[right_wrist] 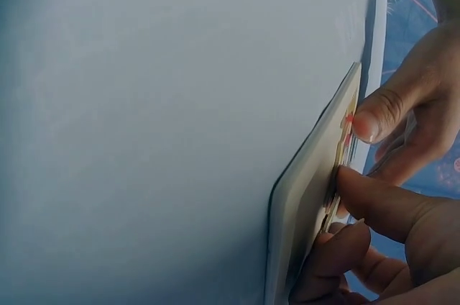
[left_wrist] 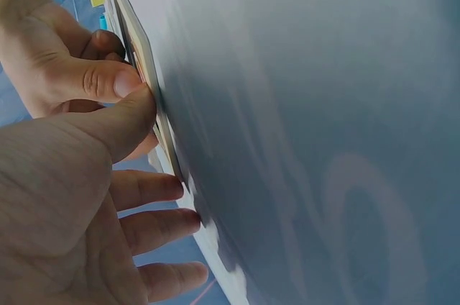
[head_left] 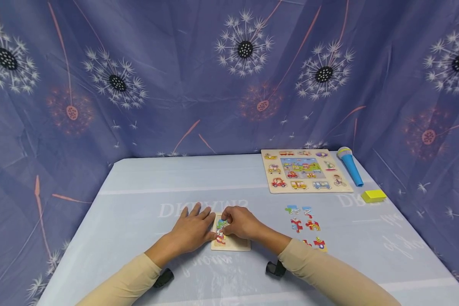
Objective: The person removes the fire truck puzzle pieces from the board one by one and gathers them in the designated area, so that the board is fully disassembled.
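Note:
A small wooden puzzle board (head_left: 239, 244) lies flat on the table, with colourful jigsaw pieces (head_left: 220, 238) fitted along its left side. My left hand (head_left: 191, 230) rests at the board's left edge, fingers spread, its thumb touching the pieces there. Over the board's upper middle, my right hand (head_left: 242, 223) pinches a puzzle piece between thumb and curled index finger, low against the tray. The fingers hide most of that piece. In the right wrist view the board (right_wrist: 309, 183) is seen nearly edge-on, with both thumbs close together on it.
Several loose jigsaw pieces (head_left: 296, 225) lie right of the board, some partly behind the right forearm. Farther back are a larger vehicle puzzle board (head_left: 273, 187), a blue toy microphone (head_left: 352, 170) and a yellow block (head_left: 373, 196). A patterned curtain (head_left: 183, 85) hangs behind the table.

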A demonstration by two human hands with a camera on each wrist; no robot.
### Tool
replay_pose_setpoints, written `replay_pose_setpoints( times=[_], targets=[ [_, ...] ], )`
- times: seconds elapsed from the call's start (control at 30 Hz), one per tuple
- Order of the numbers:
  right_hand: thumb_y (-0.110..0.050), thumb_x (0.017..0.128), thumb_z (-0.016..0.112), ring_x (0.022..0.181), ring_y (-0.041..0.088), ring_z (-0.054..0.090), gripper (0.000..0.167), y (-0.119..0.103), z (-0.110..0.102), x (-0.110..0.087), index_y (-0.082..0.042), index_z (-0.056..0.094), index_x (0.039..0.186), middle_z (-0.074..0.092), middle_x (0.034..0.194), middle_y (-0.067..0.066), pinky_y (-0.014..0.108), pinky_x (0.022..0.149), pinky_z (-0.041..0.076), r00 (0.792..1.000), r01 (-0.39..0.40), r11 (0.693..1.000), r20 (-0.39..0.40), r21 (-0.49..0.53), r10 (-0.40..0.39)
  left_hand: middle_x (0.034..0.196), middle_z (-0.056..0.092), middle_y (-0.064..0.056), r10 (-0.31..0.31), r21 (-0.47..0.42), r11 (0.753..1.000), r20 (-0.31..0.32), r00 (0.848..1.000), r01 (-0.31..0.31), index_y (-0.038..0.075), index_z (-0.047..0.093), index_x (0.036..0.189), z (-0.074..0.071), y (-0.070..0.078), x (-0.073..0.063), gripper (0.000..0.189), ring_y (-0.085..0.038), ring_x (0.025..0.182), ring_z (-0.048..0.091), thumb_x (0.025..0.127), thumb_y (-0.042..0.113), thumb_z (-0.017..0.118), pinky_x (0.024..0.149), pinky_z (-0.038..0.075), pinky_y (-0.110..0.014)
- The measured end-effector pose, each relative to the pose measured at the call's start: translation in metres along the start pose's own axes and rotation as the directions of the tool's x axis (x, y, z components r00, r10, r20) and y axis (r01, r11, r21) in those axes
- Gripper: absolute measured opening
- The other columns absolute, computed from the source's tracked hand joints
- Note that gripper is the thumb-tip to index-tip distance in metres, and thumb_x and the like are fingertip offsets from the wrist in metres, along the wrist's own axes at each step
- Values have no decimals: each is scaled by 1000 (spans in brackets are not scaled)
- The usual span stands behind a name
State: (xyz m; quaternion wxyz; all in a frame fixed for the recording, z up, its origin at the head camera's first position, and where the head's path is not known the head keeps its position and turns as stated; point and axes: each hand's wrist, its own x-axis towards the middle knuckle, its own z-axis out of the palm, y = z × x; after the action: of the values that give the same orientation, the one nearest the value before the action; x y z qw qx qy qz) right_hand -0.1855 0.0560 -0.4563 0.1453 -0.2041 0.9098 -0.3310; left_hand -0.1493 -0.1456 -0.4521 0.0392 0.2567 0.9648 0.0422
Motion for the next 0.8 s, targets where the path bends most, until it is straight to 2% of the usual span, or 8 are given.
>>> replay_pose_setpoints(
  times=[0.43, 0.67, 0.8],
  targets=[
    [-11, 78, 83, 77, 14, 49, 19, 4, -3, 0, -14, 68, 89, 56, 83, -1, 31, 71, 41, 999, 40, 997, 28, -72, -38, 151, 53, -14, -13, -14, 1000, 5, 1000, 13, 9, 57, 144, 2, -1, -2, 66, -48, 144, 38, 96, 54, 64, 110, 30, -71],
    [-16, 78, 87, 79, 14, 49, 27, 5, -4, 0, -12, 70, 98, 58, 87, 0, 32, 74, 42, 998, 42, 997, 39, -68, -39, 151, 52, -15, -15, -14, 1000, 3, 1000, 15, 9, 57, 144, 2, -1, 0, 67, -48, 144, 38, 96, 54, 64, 110, 30, -71],
    [-17, 76, 89, 80, 14, 49, 27, 5, -5, 1, -12, 71, 95, 57, 86, -1, 32, 75, 42, 999, 38, 996, 32, -78, -36, 151, 52, -15, -7, -14, 1000, 4, 1000, 7, 9, 57, 144, 0, -1, 1, 66, -49, 144, 38, 96, 54, 64, 110, 30, -72]
  ],
)
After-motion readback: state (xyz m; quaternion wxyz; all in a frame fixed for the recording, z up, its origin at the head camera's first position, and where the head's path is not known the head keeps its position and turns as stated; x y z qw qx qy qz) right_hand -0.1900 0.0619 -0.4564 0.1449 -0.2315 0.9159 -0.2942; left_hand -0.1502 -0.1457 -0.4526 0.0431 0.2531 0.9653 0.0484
